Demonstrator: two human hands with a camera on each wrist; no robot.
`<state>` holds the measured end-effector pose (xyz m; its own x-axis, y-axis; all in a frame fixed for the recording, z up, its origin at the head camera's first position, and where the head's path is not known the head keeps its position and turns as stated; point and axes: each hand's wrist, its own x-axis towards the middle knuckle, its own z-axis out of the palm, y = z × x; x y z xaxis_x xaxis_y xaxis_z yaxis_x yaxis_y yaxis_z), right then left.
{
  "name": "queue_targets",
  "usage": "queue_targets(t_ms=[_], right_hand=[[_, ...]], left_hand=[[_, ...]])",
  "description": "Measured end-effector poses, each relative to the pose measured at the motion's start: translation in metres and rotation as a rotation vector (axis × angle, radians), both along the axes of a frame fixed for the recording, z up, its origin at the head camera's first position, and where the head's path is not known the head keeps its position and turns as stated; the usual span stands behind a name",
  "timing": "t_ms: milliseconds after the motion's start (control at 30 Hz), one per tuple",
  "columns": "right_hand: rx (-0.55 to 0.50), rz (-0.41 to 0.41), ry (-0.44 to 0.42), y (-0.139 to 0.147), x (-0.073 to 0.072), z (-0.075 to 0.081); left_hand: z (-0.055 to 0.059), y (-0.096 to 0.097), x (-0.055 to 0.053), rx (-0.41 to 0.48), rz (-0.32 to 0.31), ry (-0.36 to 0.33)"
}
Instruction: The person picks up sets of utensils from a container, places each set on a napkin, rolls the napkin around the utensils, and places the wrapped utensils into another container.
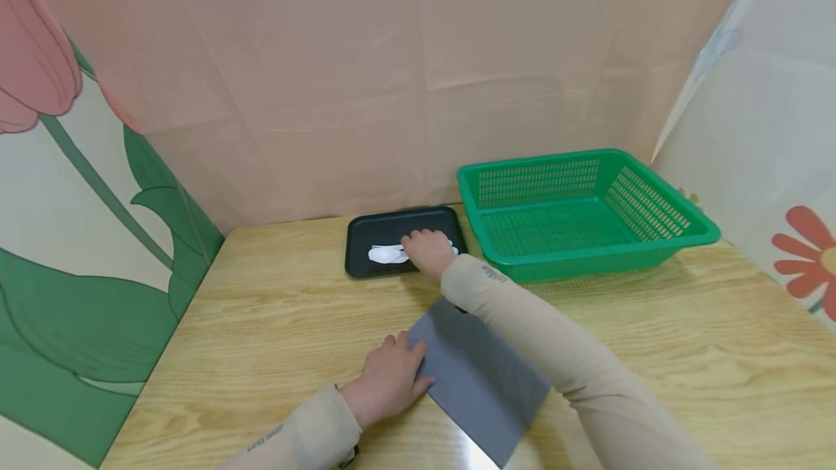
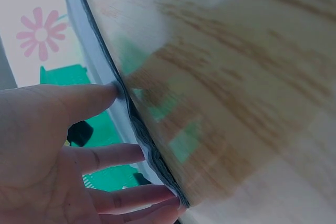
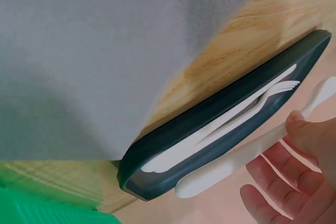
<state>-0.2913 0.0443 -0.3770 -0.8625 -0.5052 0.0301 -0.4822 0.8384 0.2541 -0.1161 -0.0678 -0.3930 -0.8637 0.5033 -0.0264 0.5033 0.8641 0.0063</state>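
Note:
My right hand (image 1: 429, 251) is over the black tray (image 1: 366, 229) at the back of the table. In the right wrist view it pinches a white spoon (image 3: 226, 170) between thumb and fingers, above the tray's edge. A white fork (image 3: 247, 115) and a white knife (image 3: 210, 128) lie side by side in the tray. My left hand (image 1: 387, 381) rests at the left edge of a folded grey cloth (image 1: 480, 376), fingers fairly straight. The left wrist view shows thumb and fingertips touching the cloth's layered edge (image 2: 152, 153).
A green plastic basket (image 1: 594, 256) stands at the back right, close beside the tray. A pink backdrop (image 1: 326, 78) hangs behind the wooden table (image 1: 261, 310). Flower-printed sheets flank both sides.

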Motion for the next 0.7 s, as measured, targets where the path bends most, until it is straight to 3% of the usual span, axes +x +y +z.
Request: queue_targets(t_ms=[400,700], right_hand=[[-0.029,0.014,0.01,0.006,0.0,0.006],[-0.02,0.009,-0.05,0.008,0.008,0.017]], left_hand=[[-0.001,-0.001,0.0,0.002,-0.004,0.012],[-0.001,-0.001,0.0,0.002,-0.01,0.031]])
